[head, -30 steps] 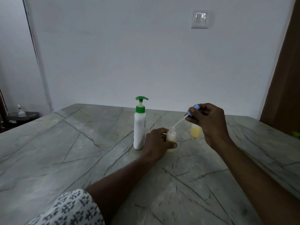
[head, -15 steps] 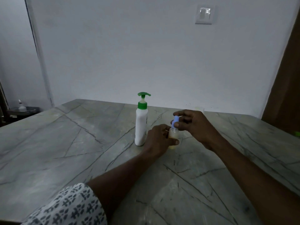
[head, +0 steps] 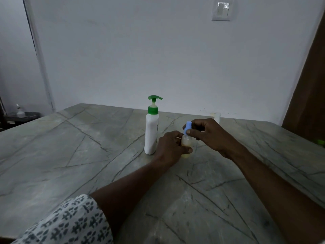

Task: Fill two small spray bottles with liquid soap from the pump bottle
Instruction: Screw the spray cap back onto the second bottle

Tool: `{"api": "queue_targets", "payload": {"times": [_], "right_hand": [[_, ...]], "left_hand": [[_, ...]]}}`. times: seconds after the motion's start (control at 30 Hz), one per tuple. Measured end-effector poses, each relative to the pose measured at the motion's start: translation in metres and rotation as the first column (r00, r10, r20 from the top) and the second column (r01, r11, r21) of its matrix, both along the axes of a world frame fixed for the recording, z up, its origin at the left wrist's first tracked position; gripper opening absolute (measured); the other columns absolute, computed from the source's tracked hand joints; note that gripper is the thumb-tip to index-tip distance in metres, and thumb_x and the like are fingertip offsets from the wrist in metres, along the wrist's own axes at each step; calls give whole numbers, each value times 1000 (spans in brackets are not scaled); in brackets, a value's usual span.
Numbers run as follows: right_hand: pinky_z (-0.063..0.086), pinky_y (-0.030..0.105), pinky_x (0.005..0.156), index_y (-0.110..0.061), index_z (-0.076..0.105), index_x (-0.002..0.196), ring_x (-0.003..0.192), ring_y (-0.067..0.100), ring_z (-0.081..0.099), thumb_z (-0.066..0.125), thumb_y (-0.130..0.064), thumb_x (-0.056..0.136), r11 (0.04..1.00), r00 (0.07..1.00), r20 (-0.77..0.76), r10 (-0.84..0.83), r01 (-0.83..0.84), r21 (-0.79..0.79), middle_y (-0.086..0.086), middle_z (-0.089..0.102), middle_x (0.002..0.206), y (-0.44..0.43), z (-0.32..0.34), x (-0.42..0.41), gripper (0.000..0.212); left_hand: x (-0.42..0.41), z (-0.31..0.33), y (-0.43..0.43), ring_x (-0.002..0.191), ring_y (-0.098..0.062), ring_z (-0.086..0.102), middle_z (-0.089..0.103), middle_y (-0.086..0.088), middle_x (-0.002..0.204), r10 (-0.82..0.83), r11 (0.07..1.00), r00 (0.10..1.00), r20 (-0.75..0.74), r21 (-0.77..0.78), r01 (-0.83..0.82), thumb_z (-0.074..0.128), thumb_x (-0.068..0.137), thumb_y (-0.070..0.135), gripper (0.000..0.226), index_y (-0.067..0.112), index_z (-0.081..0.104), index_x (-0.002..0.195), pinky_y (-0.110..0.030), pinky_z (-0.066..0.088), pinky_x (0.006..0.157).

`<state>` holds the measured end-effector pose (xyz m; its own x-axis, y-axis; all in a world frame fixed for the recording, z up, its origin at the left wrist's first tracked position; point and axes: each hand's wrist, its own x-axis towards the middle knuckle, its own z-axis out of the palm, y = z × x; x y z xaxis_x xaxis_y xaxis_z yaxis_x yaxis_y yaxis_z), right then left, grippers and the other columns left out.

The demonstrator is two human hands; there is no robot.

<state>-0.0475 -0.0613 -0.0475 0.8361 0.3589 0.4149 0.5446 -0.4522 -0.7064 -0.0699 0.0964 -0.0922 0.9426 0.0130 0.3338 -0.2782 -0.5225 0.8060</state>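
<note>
A white pump bottle (head: 151, 132) with a green pump head stands upright on the marble table (head: 70, 155). Just right of it stands a small clear spray bottle (head: 186, 141) with yellowish soap inside. My left hand (head: 171, 147) grips its body on the table. My right hand (head: 209, 133) pinches the blue spray cap (head: 188, 127), which sits on the bottle's neck. A second small bottle (head: 217, 117) shows only its top behind my right hand.
A white wall with a light switch (head: 221, 10) rises behind the table's far edge. A brown door or curtain (head: 309, 95) is at the right. A dark stand with a small bottle (head: 19, 111) sits at far left.
My right hand brought the blue cap with its dip tube down from above right and set it onto the small bottle's neck. My left hand stayed on the bottle.
</note>
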Motion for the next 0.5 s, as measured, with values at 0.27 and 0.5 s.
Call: {"api": "queue_targets", "payload": {"times": [0.27, 0.5], "right_hand": [[46, 28, 63, -2, 66, 81, 68, 22, 58, 73, -35, 82, 986, 975, 167, -144, 156, -60, 17, 65, 76, 7, -6, -1, 34], [49, 21, 68, -21, 67, 105, 83, 7, 62, 72, -41, 81, 993, 991, 67, -118, 118, 2, -8, 67, 94, 8, -5, -4, 31]], "left_hand": [[-1, 0, -1, 80, -6, 60, 64, 11, 88, 24, 999, 1000, 15, 27, -24, 86, 72, 28, 35, 23, 60, 95, -13, 42, 63], [-2, 1, -1, 82, -4, 59, 68, 3, 103, 20, 999, 1000, 20, 30, -21, 84, 73, 27, 47, 17, 63, 114, -8, 37, 57]]}}
